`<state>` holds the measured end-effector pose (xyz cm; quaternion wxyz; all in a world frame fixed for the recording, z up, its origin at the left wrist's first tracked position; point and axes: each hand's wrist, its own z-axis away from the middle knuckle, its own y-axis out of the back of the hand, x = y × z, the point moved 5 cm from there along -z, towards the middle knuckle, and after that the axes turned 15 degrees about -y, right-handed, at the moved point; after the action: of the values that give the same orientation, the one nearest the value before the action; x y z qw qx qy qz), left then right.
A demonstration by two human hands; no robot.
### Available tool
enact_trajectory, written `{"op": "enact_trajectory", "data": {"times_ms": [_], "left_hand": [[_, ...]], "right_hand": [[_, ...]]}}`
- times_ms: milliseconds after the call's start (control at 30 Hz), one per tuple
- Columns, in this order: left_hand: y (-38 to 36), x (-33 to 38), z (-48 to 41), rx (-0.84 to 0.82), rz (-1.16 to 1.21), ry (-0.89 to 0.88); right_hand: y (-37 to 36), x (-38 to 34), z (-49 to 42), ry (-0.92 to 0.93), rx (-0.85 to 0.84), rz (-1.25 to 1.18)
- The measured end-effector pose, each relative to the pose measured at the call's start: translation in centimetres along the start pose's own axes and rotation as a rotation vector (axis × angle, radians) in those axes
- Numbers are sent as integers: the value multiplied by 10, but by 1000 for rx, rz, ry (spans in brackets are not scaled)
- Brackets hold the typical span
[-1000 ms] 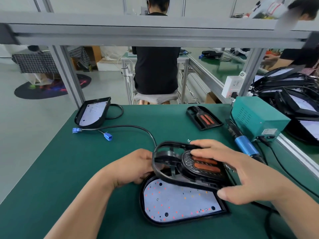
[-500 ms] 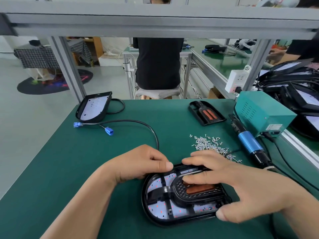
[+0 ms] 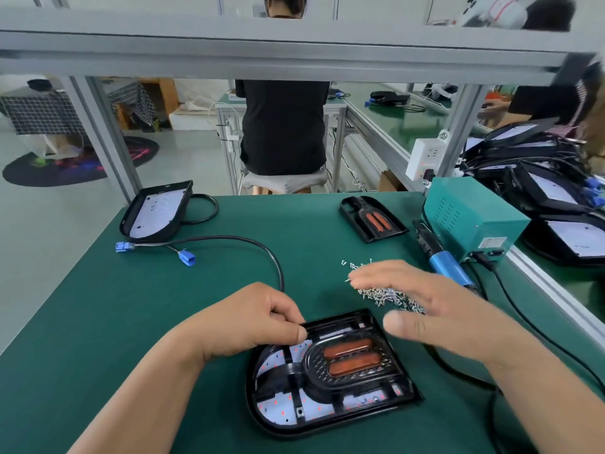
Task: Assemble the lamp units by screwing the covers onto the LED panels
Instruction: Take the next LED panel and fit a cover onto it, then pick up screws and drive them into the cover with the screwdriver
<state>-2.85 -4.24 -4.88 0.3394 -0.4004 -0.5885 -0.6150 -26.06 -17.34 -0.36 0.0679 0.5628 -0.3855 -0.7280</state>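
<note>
Looking at the cover (image 3: 347,362) seated flat on the LED panel (image 3: 281,411), near edge of the green table (image 3: 98,322). Pinching its far-left corner with the left hand (image 3: 255,319), curled tight. Hovering the right hand (image 3: 425,309) loose and spread over the screw pile (image 3: 386,294), gripping nothing. Counting one spare cover (image 3: 373,221), one spare panel (image 3: 157,211), one screwdriver (image 3: 445,267), two blue connectors (image 3: 186,258), all further back

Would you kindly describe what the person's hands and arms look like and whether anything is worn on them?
Both are bare. The left hand and right hand wear no gloves, and no rings show on the fingers in view. The left forearm and right forearm run uncovered to the picture's edge: no sleeve, watch or wristband is visible.
</note>
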Motion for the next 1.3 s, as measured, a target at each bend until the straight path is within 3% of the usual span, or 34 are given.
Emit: {"op": "enact_trajectory", "data": {"times_ms": [100,200,333,500,700,800,967,1067,1233,1300], "left_hand": [[0,0,0,-1,11,14],[1,2,0,0,-2,4],[1,3,1,14,-3,-8],[1,3,0,29,23,0],[2,4,0,28,59,37],[2,0,0,127,154,113],[9,-7,-7,416,565,160],[15,-10,-8,527,783,146],[11,-9,-11,505,916,117],[7,-10,-13,461,919,93]], "right_hand": [[45,29,2,-243,432,74],[72,55,6,-473,666,242],[81,82,10,-691,623,512],[78,98,6,-755,515,664],[78,100,2,-741,529,594],[79,101,2,-747,545,536],[88,104,5,-684,645,253],[91,96,6,-624,693,-118],[81,85,-4,-467,648,-909],[78,78,-10,-417,625,-1109]]}}
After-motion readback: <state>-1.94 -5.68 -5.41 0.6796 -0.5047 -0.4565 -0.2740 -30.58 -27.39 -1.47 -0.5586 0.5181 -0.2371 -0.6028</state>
